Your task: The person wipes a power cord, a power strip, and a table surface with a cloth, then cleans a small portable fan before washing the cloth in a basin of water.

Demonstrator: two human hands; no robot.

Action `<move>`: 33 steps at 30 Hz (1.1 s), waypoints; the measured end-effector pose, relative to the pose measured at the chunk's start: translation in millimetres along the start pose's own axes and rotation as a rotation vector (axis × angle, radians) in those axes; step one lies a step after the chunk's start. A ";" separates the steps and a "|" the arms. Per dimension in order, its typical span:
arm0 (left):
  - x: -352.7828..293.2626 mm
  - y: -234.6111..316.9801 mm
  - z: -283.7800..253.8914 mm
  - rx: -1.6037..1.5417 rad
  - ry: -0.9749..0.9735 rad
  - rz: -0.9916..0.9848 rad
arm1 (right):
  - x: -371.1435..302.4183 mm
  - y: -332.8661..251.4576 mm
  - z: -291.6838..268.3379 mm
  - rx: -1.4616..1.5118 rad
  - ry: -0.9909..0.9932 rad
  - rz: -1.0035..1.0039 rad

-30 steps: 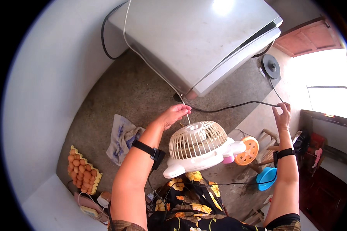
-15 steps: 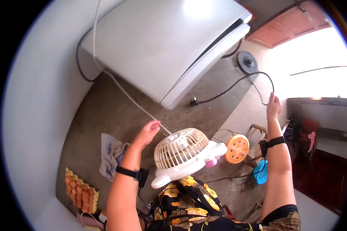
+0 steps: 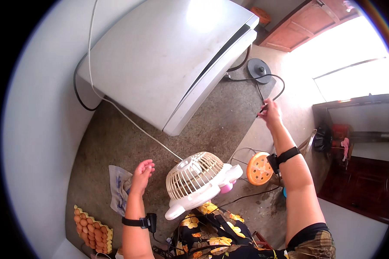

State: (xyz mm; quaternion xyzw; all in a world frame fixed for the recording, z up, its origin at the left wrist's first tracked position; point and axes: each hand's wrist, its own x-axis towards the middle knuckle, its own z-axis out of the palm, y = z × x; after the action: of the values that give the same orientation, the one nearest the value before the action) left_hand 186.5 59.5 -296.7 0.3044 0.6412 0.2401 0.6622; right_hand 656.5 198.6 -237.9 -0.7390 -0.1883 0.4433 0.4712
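My right hand (image 3: 271, 114) is closed around a black power cord (image 3: 284, 86). The cord arcs from it to a plug (image 3: 227, 77) beside the white refrigerator-like appliance (image 3: 160, 56). A grey round base with a raised centre knob (image 3: 259, 71), like a kettle base, lies on the floor, with a thin cord leading toward my hand. My left hand (image 3: 142, 176) holds nothing, its fingers loosely bent, left of a white fan (image 3: 194, 175) and apart from it. The fan has a ribbed cage and a pink part; its white cord (image 3: 129, 118) runs up past the appliance.
An orange stool (image 3: 259, 168) stands right of the fan. A cloth (image 3: 119, 187) and a tray of eggs (image 3: 90, 231) are on the floor at left. Dark wooden furniture (image 3: 354, 185) is at right, and a reddish door (image 3: 307, 23) beyond.
My right hand has moved left and toward the base with the cord, and the plug now lies against the appliance. My left hand has drawn back from the fan's white cord.
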 end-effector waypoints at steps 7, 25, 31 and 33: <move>-22.5 -26.9 -38.7 0.097 0.462 0.235 | -11.2 64.0 18.5 -0.451 -0.351 0.141; -50.9 -104.6 -44.9 1.111 0.774 0.064 | -166.8 80.1 -1.8 -0.129 0.039 -0.385; -56.8 -107.0 -51.0 1.090 0.725 0.041 | -280.7 0.8 65.8 -1.203 -0.745 -1.222; -55.7 -104.4 -48.3 1.086 0.710 0.058 | -279.9 -2.4 67.4 -1.246 -0.713 -1.252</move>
State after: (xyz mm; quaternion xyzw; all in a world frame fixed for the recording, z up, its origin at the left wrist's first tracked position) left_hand 127.4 -48.4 -331.4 0.5153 0.8427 -0.0147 0.1549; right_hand 450.7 40.7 -113.1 -0.4435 -0.8848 0.1299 0.0594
